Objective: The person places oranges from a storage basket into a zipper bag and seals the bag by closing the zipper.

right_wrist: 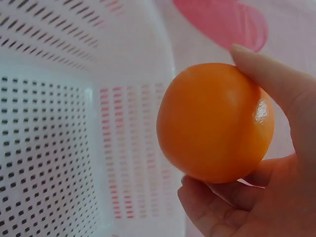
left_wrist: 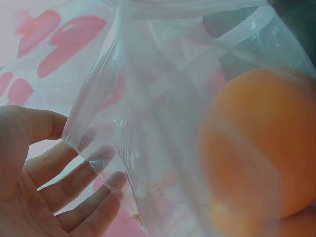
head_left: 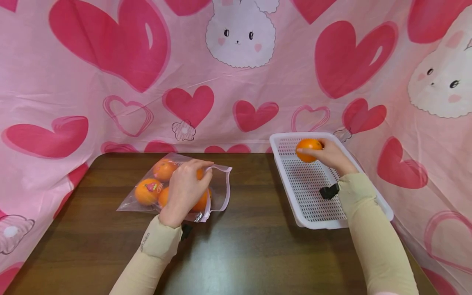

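Note:
On the left of the table lies a clear zip bag with several oranges inside, its mouth facing right. My left hand is over the bag and pinches its plastic edge; in the left wrist view the thumb is on one side and the fingertips show through the film. Over the far end of a white perforated basket, my right hand holds one orange between thumb and fingers. The basket floor is visible below that orange.
The brown wooden table carries the bag and the basket, with bare wood between them. A pink cloth with hearts and rabbits hangs behind the table and along its sides. A black strap piece sits at the right wrist.

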`<state>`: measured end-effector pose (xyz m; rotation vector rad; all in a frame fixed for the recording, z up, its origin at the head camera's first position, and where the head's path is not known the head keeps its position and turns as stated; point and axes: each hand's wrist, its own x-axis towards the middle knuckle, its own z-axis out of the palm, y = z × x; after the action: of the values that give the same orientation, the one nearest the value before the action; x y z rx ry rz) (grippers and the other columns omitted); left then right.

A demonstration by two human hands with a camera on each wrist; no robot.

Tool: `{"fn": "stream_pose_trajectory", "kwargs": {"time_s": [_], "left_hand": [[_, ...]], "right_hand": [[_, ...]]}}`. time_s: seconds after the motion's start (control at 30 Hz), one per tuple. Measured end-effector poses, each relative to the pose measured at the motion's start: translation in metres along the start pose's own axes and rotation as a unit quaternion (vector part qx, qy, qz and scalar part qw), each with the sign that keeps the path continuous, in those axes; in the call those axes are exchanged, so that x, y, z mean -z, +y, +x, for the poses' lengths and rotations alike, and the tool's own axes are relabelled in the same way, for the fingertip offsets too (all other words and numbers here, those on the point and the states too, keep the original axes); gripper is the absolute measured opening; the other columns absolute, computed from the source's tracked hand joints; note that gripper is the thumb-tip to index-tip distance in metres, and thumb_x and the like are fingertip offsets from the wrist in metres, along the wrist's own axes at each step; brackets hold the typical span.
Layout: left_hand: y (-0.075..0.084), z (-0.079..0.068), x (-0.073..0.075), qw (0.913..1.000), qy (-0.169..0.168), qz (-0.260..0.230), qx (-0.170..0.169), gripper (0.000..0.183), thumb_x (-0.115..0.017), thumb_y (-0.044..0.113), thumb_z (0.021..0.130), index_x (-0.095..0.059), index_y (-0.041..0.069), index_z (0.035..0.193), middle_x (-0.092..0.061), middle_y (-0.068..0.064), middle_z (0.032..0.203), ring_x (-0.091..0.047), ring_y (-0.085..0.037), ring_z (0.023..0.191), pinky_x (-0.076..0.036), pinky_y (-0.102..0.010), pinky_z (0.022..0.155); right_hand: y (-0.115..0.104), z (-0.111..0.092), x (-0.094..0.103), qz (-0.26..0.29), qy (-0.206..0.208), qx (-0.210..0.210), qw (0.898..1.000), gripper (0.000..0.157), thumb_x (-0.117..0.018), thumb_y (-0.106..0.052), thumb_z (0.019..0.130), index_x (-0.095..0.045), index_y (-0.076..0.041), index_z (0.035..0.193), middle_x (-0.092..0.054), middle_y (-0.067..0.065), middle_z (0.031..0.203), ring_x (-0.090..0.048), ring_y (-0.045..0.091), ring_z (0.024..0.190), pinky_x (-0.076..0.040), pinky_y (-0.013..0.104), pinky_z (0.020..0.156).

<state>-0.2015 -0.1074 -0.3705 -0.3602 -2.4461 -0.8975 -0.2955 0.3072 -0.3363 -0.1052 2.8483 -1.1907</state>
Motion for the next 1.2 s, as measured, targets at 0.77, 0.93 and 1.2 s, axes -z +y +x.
{"fn": "stream_pose_trajectory", "kwargs": {"time_s": [0.77, 0.93, 1.2], "left_hand": [[-0.001, 0.0, 0.0, 1.0, -0.002, -0.002, 0.002, 0.022, -0.072, 0.019, 0.091, -0.08, 0.01, 0.109, -0.074, -0.009, 0.109, -0.068, -0.033, 0.097, -0.054, -0.048, 0.078], [-0.001, 0.0, 0.001, 1.0, -0.003, -0.001, 0.002, 0.022, -0.072, 0.019, 0.091, -0.08, 0.01, 0.109, -0.074, -0.009, 0.109, -0.068, -0.033, 0.097, -0.054, -0.047, 0.079], [-0.002, 0.0, 0.001, 1.0, -0.004, 0.001, 0.002, 0.021, -0.071, 0.019, 0.091, -0.08, 0.01, 0.109, -0.074, -0.008, 0.108, -0.068, -0.033, 0.098, -0.054, -0.047, 0.078]], "right_hand": [[-0.067, -0.019, -0.009, -0.02, -0.001, 0.011, 1.0, 0.089, -0.057, -0.068, 0.092, -0.04, -0.001, 0.147, -0.054, 0.021, 0.129, -0.051, 0.038, 0.111, -0.043, 0.055, 0.099], [-0.079, -0.022, -0.012, 0.001, 0.012, 0.032, 0.999, 0.081, -0.059, -0.062, 0.095, -0.043, 0.001, 0.144, -0.055, 0.022, 0.126, -0.052, 0.037, 0.109, -0.041, 0.051, 0.097], [-0.091, -0.028, -0.022, 0.056, 0.049, 0.045, 0.996, 0.078, -0.065, -0.058, 0.093, -0.046, -0.003, 0.145, -0.055, 0.019, 0.131, -0.052, 0.036, 0.114, -0.041, 0.05, 0.098]]}}
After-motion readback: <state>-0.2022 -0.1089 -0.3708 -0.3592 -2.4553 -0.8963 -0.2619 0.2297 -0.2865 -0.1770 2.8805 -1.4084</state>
